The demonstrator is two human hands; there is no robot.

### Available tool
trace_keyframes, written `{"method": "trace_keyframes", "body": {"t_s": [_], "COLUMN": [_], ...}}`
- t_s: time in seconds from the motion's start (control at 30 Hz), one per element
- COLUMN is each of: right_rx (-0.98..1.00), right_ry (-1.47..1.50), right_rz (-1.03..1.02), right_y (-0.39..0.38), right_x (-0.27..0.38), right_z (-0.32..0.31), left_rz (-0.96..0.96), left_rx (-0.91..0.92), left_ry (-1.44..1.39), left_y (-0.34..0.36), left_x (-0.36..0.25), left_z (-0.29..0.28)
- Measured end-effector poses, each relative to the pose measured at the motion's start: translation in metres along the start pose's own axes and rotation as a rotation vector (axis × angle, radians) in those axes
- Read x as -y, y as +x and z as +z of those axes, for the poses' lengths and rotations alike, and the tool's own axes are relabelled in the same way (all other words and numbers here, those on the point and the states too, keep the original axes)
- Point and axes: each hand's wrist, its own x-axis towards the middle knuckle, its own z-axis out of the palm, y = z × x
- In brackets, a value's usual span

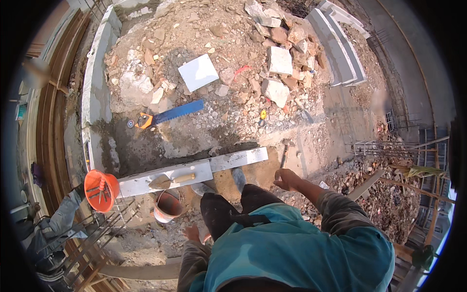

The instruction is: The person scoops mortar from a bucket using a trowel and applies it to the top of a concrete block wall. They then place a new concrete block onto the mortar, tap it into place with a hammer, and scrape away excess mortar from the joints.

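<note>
My right hand (288,180) is closed around the handle end of a hammer (285,152), its head pointing away from me. Lower and to the left, my left hand (192,232) hangs beside my leg with the fingers apart and nothing visible in it. Ahead of my feet runs a low row of white blocks (238,159). A trowel (171,181) with a wooden handle lies on that row. Just left of my legs stands a mortar-stained bucket (168,206). An orange bucket (111,181) holding several hand tools sits at the row's left end.
A blue handsaw (177,112), a loose white block (198,73) and a yellow tape measure (263,114) lie on rubble ahead. Broken stones (276,92) are heaped farther right. Another person's sleeve (65,211) shows at left, near rebar and long planks (46,131).
</note>
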Motion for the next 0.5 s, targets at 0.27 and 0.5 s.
{"method": "trace_keyframes", "body": {"t_s": [0.27,0.5], "right_rx": [-0.514,-1.468], "right_ry": [0.27,0.336], "right_rz": [-0.269,-1.066], "right_y": [-0.046,-0.174], "right_x": [0.046,0.12], "right_z": [-0.107,-0.307], "left_rz": [0.38,1.264], "left_rx": [-0.378,-1.24], "left_ry": [-0.053,-0.451], "left_y": [-0.097,-0.338], "left_x": [-0.098,-0.235], "left_z": [-0.084,-0.272]}}
